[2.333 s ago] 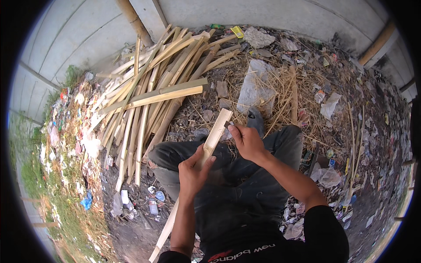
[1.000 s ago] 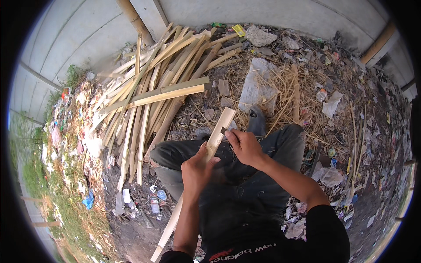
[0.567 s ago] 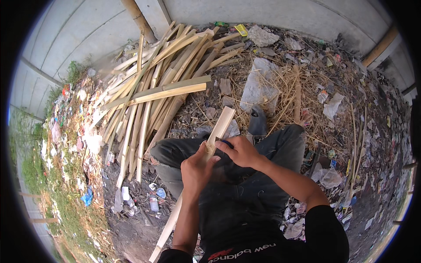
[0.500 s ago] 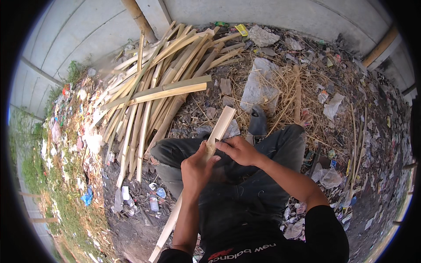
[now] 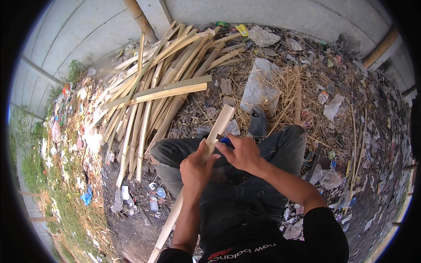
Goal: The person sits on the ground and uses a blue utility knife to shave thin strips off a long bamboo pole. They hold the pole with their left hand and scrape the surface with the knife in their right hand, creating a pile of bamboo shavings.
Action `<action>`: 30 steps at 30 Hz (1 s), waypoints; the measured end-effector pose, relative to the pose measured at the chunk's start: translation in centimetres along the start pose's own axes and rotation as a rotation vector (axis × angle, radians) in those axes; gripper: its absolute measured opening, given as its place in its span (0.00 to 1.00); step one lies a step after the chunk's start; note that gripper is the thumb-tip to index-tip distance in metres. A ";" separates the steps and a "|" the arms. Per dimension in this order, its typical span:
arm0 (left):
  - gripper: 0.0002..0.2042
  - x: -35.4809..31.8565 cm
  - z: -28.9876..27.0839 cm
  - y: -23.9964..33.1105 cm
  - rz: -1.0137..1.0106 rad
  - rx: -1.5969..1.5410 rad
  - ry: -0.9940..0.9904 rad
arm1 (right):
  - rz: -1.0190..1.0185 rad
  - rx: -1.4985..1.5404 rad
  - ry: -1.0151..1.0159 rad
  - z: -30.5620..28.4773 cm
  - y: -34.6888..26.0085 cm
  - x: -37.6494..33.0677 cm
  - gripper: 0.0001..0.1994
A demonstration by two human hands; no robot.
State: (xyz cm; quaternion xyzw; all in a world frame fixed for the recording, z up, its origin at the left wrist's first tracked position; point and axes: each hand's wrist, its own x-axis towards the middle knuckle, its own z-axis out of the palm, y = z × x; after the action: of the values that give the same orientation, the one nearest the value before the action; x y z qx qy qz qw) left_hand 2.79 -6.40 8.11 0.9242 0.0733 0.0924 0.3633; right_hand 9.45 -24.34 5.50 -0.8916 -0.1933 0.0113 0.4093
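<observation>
A split bamboo strip (image 5: 222, 119) runs slantwise across my lap, its pale hollow inner face up and its tail passing under my left forearm. My left hand (image 5: 195, 170) is wrapped round it partway along, the thumb lying over its near side. Just to the right, my right hand (image 5: 244, 153) grips a small blue-handled knife (image 5: 225, 140). The knife's short dark blade rests against the strip's inner face near the left fingertips. Fingers hide most of the handle.
A heap of split bamboo strips (image 5: 169, 76) lies at the far left, before a concrete wall (image 5: 280, 15). Beyond my feet are a flat stone slab (image 5: 259, 85) and dry straw (image 5: 287, 94). Litter covers much of the ground, with a plastic bottle (image 5: 154, 204) at the left.
My right hand has turned and shifted slightly right and up along the strip, so the knife's blue handle now shows. My left hand has hardly moved.
</observation>
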 end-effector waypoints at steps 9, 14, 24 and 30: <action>0.33 -0.9 0.6 -0.2 -0.001 -0.014 0.019 | 0.041 0.091 -0.097 0.8 0.8 -0.3 0.28; 0.33 -0.8 0.7 -0.5 -0.016 -0.099 0.009 | 0.083 0.404 -0.335 1.5 2.4 0.4 0.29; 0.33 0.0 -0.2 -0.4 0.024 -0.139 0.060 | 0.029 0.176 -0.051 -2.0 0.4 0.7 0.26; 0.33 0.1 0.2 0.0 0.034 -0.102 0.082 | -0.006 -0.001 0.004 -0.2 -0.1 0.3 0.30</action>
State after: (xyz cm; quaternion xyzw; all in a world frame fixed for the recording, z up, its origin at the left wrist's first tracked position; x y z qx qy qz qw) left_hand 2.89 -6.49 7.98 0.9010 0.0676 0.1398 0.4050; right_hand 9.69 -24.36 5.72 -0.8912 -0.1950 0.0084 0.4094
